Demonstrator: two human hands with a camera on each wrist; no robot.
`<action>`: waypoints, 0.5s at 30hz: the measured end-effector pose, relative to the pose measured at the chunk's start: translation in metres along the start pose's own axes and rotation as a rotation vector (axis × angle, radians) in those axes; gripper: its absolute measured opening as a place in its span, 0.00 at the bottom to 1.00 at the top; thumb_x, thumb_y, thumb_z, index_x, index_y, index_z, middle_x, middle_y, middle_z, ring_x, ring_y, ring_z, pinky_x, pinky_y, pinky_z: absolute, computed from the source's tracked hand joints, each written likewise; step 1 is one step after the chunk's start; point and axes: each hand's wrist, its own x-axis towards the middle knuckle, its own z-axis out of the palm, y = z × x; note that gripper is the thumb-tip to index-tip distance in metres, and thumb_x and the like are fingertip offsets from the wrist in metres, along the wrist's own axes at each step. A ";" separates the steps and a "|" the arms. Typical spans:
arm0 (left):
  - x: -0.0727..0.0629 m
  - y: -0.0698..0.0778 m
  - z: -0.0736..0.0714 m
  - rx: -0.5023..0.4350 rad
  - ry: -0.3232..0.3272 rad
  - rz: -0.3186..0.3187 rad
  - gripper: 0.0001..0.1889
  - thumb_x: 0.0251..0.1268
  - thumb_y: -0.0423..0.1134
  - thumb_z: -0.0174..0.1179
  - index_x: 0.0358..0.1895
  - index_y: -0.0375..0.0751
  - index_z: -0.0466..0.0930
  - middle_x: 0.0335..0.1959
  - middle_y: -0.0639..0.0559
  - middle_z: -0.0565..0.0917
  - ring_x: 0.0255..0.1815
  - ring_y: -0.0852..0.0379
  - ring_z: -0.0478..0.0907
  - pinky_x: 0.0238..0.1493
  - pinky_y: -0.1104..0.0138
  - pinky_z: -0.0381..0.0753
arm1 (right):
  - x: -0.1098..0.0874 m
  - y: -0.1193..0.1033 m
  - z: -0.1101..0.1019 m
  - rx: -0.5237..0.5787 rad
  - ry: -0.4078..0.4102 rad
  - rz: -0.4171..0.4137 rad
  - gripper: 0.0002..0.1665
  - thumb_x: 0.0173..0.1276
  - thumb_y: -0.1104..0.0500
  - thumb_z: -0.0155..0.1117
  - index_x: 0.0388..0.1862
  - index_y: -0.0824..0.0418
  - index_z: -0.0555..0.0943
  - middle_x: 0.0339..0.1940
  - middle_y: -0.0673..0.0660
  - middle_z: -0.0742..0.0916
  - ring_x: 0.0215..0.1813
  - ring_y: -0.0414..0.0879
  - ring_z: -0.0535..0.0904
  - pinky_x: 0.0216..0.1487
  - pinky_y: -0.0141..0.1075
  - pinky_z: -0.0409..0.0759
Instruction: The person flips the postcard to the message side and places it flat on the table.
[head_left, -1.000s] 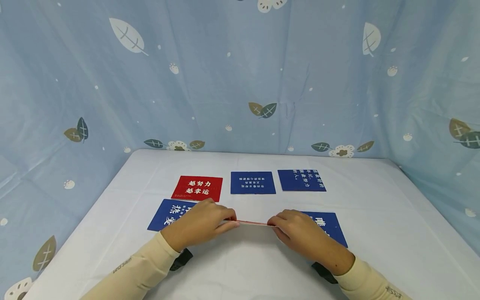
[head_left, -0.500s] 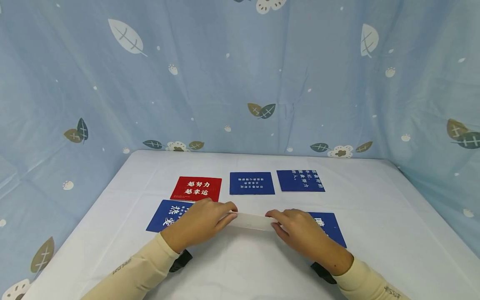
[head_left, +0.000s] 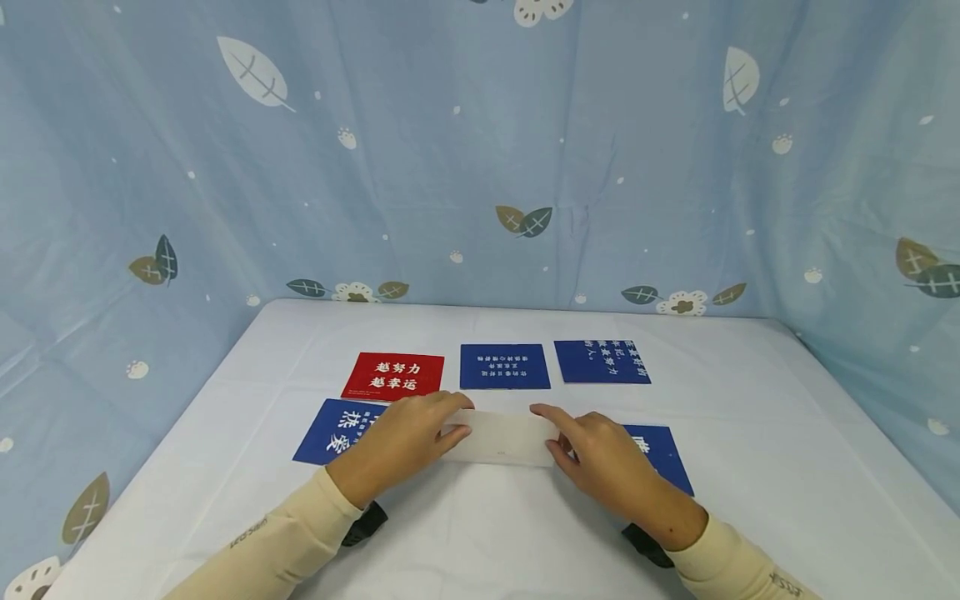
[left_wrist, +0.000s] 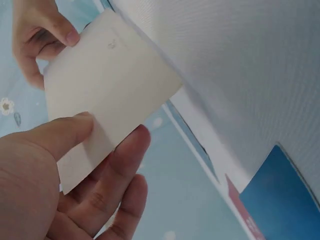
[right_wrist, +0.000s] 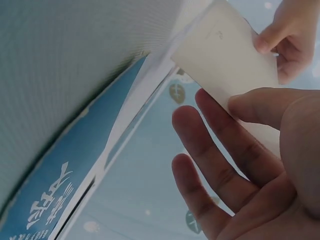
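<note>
Between both hands a card (head_left: 501, 437) is held up, its plain off-white back facing the head camera. My left hand (head_left: 401, 437) pinches its left end, thumb on the back and fingers behind. At the other end my right hand (head_left: 603, 458) pinches it between thumb and fingers; in the right wrist view its other fingers (right_wrist: 187, 122) extend past the edge. A small faint mark shows on the card's back (left_wrist: 110, 75). Its printed face is hidden. One blue card (head_left: 330, 432) lies partly behind the left hand, another blue card (head_left: 663, 454) partly behind the right.
Farther back on the white-covered table (head_left: 757, 400) lie a red card (head_left: 393, 377) with white characters, a middle blue card (head_left: 506, 367) and a right-hand blue card (head_left: 602, 362). A light-blue leaf-patterned curtain (head_left: 420, 150) hangs behind and along the sides.
The held card has tilted from nearly edge-on, with a red edge showing, to its off-white back facing the camera. Both hands keep their grip and stay nearly in place.
</note>
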 end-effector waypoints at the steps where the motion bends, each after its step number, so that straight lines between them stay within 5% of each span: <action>1: 0.000 0.000 0.001 0.002 0.005 0.000 0.21 0.61 0.47 0.71 0.57 0.49 0.81 0.48 0.54 0.88 0.43 0.58 0.87 0.45 0.67 0.87 | 0.000 0.000 0.000 0.015 -0.010 0.013 0.37 0.58 0.61 0.77 0.67 0.52 0.75 0.23 0.44 0.85 0.24 0.33 0.75 0.28 0.25 0.78; 8: 0.000 0.002 0.003 0.011 -0.015 -0.015 0.30 0.59 0.45 0.72 0.66 0.57 0.72 0.50 0.53 0.81 0.33 0.64 0.81 0.37 0.74 0.85 | -0.001 0.000 0.001 0.135 -0.057 0.049 0.38 0.62 0.65 0.73 0.69 0.53 0.68 0.23 0.44 0.82 0.21 0.29 0.66 0.22 0.21 0.70; 15: -0.002 0.003 0.005 0.001 -0.098 -0.015 0.34 0.58 0.43 0.73 0.69 0.58 0.71 0.55 0.52 0.78 0.35 0.61 0.81 0.40 0.71 0.86 | 0.001 -0.001 0.000 0.164 -0.157 0.101 0.38 0.62 0.65 0.72 0.70 0.52 0.70 0.25 0.45 0.82 0.24 0.30 0.69 0.24 0.22 0.71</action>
